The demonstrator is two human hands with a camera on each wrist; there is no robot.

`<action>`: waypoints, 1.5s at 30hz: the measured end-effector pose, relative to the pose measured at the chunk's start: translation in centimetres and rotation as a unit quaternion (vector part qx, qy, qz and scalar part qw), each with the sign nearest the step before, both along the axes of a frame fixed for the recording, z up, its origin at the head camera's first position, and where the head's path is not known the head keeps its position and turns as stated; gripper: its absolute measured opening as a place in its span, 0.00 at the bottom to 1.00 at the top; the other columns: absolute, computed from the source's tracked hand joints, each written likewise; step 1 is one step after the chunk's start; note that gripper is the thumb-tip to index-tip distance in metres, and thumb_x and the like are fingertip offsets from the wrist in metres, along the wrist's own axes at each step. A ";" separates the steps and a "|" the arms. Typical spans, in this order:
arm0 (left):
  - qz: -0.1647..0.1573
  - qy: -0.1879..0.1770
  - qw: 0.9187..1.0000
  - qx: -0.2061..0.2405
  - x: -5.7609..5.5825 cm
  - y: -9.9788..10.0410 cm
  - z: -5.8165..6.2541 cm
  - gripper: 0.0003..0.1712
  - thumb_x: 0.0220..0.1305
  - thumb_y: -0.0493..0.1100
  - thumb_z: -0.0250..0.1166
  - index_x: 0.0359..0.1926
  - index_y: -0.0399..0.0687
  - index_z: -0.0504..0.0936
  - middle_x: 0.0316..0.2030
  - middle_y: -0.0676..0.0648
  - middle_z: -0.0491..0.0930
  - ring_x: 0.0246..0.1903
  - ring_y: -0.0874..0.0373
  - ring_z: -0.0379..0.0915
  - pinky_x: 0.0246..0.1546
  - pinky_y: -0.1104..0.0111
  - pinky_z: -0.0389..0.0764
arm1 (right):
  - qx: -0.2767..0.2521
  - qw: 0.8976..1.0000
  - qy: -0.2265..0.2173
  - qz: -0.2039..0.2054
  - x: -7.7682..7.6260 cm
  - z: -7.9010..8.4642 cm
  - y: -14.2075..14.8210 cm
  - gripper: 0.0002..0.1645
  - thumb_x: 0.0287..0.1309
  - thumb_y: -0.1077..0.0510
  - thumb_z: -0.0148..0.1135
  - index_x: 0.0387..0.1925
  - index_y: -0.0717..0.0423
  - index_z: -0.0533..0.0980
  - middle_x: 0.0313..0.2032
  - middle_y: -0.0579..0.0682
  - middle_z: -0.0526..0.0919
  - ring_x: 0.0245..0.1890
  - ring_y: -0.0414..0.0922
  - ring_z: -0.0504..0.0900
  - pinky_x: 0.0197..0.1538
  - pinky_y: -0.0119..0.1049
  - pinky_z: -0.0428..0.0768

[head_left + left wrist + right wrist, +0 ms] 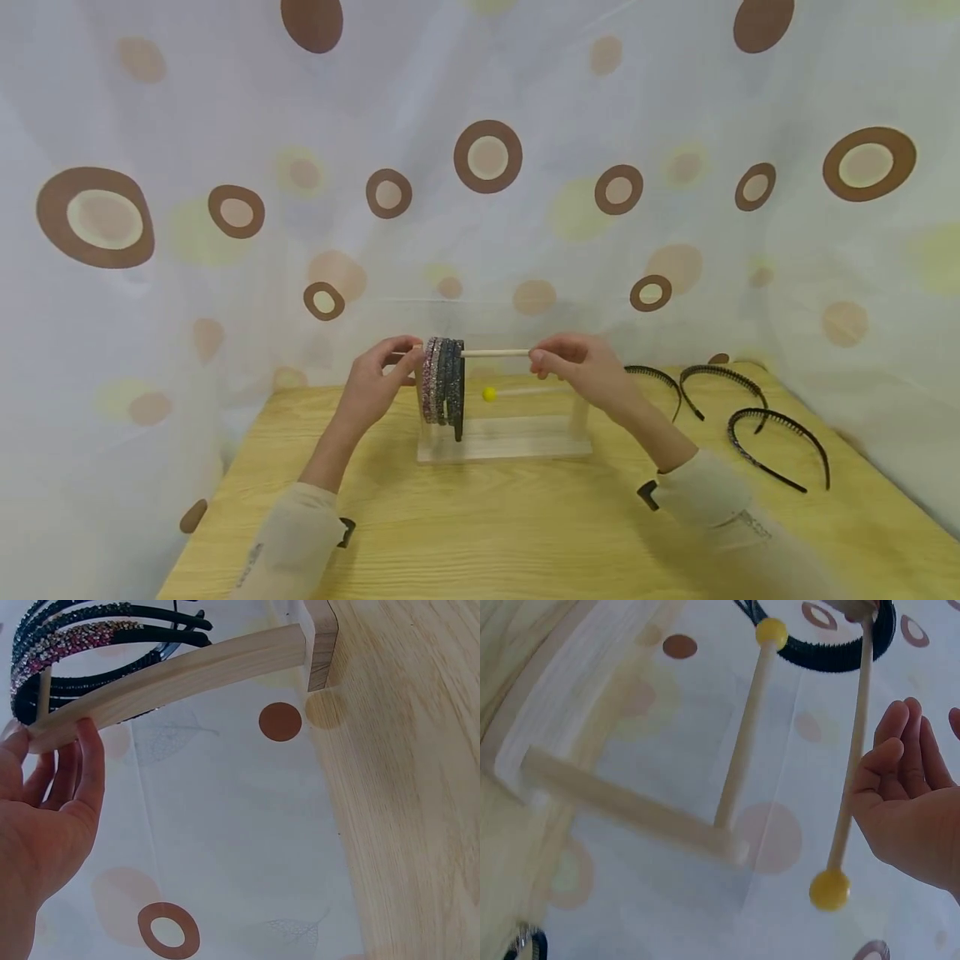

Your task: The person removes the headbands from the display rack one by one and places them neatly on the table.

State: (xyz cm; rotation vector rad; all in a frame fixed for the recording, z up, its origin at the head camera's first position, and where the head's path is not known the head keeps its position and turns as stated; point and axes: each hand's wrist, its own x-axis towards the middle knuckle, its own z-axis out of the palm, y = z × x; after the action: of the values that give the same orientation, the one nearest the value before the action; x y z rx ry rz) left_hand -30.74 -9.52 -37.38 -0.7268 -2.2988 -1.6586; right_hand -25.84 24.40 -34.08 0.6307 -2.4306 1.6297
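A wooden stand point(502, 442) with a flat base holds several glittery headbands point(444, 379), bunched at the left of its upper rod point(495, 353). My left hand point(378, 379) grips the top of the left upright point(195, 675), thumb on one side and fingers on the other. At the rod's right part is my right hand point(581, 367). The right wrist view shows that hand's fingers loosely bent beside the rod, thumb apart from them and nothing between. A yellow ball point(830, 890) caps this rod; another yellow ball point(772, 634) caps a lower rod.
On the table point(480, 533), right of the stand, lie several dark toothed headbands, one nearest the front point(780, 425) and another behind it point(720, 375). A patterned curtain point(555, 100) hangs behind and on both sides of the table.
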 end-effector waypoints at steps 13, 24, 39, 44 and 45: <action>-0.011 0.020 1.000 0.004 -0.4 1.1 0.5 0.23 0.73 0.56 0.63 0.57 0.44 0.82 0.50 0.47 0.81 0.49 0.51 0.80 0.40 0.59 0.90 | -0.038 0.995 -0.095 0.021 -0.2 -1.8 -7.7 0.23 0.64 0.42 0.70 0.53 0.51 0.83 0.45 0.51 0.87 0.47 0.49 0.84 0.54 0.49 0.83; -0.014 0.020 1.000 0.004 -0.4 1.1 1.0 0.25 0.74 0.57 0.63 0.58 0.43 0.81 0.51 0.47 0.81 0.50 0.51 0.80 0.42 0.58 0.90 | -0.072 0.994 -0.080 0.012 -0.5 -2.2 -9.1 0.16 0.62 0.53 0.74 0.47 0.57 0.85 0.44 0.50 0.88 0.47 0.48 0.85 0.55 0.50 0.84; -0.007 0.014 1.000 -0.003 -0.3 0.1 0.7 0.20 0.75 0.55 0.62 0.57 0.48 0.82 0.50 0.49 0.81 0.51 0.53 0.79 0.41 0.61 0.90 | -0.073 0.993 -0.096 0.004 -0.7 -1.7 -8.6 0.16 0.64 0.56 0.72 0.50 0.61 0.84 0.40 0.52 0.88 0.40 0.50 0.86 0.55 0.54 0.84; -0.008 0.011 1.000 0.002 -0.3 -0.2 0.2 0.18 0.75 0.53 0.62 0.57 0.48 0.82 0.50 0.48 0.80 0.50 0.53 0.80 0.43 0.54 0.90 | -0.069 0.993 -0.092 -0.008 -0.7 -1.6 -8.0 0.18 0.65 0.57 0.71 0.52 0.64 0.83 0.40 0.53 0.88 0.40 0.50 0.86 0.54 0.54 0.84; -0.008 0.011 1.000 0.001 -0.3 -0.2 0.2 0.19 0.75 0.53 0.62 0.57 0.48 0.81 0.50 0.48 0.80 0.50 0.53 0.80 0.43 0.54 0.90 | -0.066 0.994 -0.092 -0.010 -0.7 -1.6 -7.8 0.19 0.65 0.56 0.71 0.53 0.63 0.82 0.41 0.53 0.88 0.40 0.50 0.86 0.54 0.53 0.85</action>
State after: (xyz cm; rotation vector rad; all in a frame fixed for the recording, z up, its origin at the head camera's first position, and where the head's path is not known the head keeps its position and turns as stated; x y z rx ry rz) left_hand -31.02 -9.73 -37.23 -0.7600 -2.2824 -1.6516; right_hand -26.52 16.55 -35.65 0.4524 -2.4145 1.8982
